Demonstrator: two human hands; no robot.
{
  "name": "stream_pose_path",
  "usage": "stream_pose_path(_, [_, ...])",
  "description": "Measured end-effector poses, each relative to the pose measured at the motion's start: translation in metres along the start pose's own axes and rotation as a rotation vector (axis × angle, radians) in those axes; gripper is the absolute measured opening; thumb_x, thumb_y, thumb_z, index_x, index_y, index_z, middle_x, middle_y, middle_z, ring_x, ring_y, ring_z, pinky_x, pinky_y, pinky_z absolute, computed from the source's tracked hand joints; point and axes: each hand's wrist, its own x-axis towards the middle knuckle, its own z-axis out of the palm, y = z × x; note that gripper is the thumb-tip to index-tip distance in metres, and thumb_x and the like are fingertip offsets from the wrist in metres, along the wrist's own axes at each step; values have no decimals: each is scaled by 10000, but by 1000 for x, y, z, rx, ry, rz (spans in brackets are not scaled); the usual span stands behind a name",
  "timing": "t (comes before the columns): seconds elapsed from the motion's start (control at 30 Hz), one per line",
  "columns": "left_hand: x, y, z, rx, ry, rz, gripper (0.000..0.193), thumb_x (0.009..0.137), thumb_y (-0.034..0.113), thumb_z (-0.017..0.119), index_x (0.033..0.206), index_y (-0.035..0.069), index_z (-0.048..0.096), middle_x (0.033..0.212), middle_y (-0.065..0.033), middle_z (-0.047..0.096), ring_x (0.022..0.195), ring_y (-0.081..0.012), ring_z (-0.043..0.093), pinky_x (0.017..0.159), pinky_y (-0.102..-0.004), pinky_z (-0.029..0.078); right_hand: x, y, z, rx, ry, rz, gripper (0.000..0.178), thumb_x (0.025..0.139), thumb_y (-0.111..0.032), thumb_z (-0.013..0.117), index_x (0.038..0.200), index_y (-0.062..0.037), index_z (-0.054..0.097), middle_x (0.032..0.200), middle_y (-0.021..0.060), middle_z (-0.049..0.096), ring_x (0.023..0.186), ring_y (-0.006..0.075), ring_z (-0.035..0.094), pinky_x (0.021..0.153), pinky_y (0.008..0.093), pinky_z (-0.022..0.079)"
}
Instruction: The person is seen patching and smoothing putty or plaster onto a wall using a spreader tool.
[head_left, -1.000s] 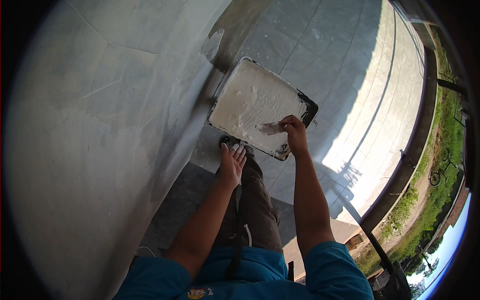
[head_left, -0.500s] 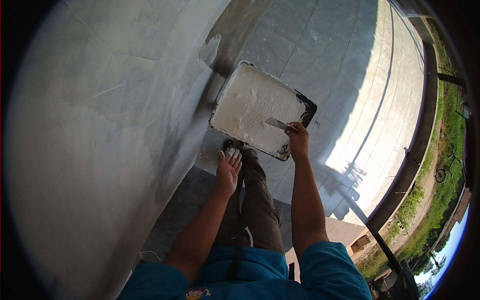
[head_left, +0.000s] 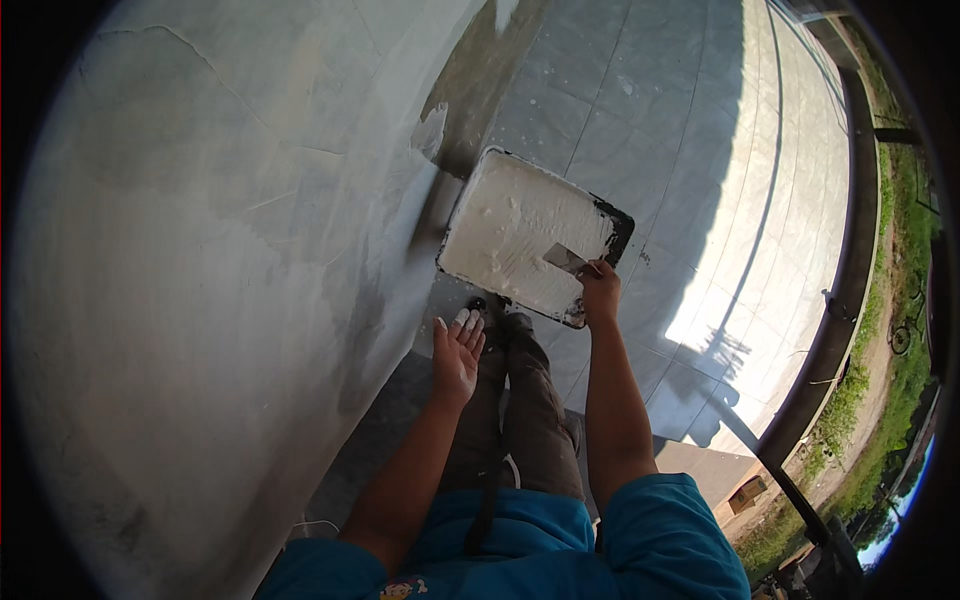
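Note:
A black rectangular tray rests on the tiled floor ahead of my feet, filled with white wall putty. My right hand grips the handle of a putty knife, its flat metal blade over the putty near the tray's right side. Whether the blade touches the putty I cannot tell. My left hand is palm up with fingers spread, short of the tray's near edge. White residue coats its fingertips, and it holds nothing.
A grey plastered wall with pale patches fills the left side. Grey floor tiles run to a low dark ledge at the right. Grass and a bicycle lie beyond it.
The putty knife has turned, so more of its blade face shows. My right hand has shifted slightly toward me. The view has moved a little; my left hand stays open.

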Motion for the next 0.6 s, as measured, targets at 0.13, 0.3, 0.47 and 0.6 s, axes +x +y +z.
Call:
stream_pose_path(0.13, [-12, 8, -2, 13, -10, 7, 880, 970, 659, 288, 1487, -51, 237, 1546, -180, 310, 1429, -275, 314, 1174, -369, 237, -6, -1, 7, -12, -3, -17, 148, 744, -92, 707, 873, -26, 677, 791, 91, 708, 765, 198, 675, 689, 330, 509])
stream_pose_path(0.3, [-26, 21, 13, 24, -80, 15, 868, 979, 648, 275, 1497, -47, 214, 1565, -179, 274, 1457, -271, 259, 1187, -373, 184, 5, 5, -10, 112, 74, -47, 109, 755, -29, 669, 861, -28, 645, 747, 36, 665, 711, 175, 645, 655, 324, 508])
stream_pose_path(0.47, [-49, 47, 9, 76, -83, 99, 865, 977, 652, 265, 1493, -41, 231, 1556, -178, 290, 1437, -275, 299, 1175, -369, 228, -32, -58, -22, 842, -166, 491, 229, 755, 18, 601, 981, -17, 591, 891, 81, 621, 768, 252, 631, 768, 410, 550])
stream_pose_path(0.6, [-74, 62, 24, 177, -138, 144, 820, 996, 621, 242, 1491, -32, 247, 1554, -177, 296, 1438, -271, 300, 1179, -373, 216, -43, -77, -48, 1160, -343, 632, 309, 801, 15, 495, 1108, 44, 516, 1074, 170, 608, 1030, 381, 603, 979, 533, 483])
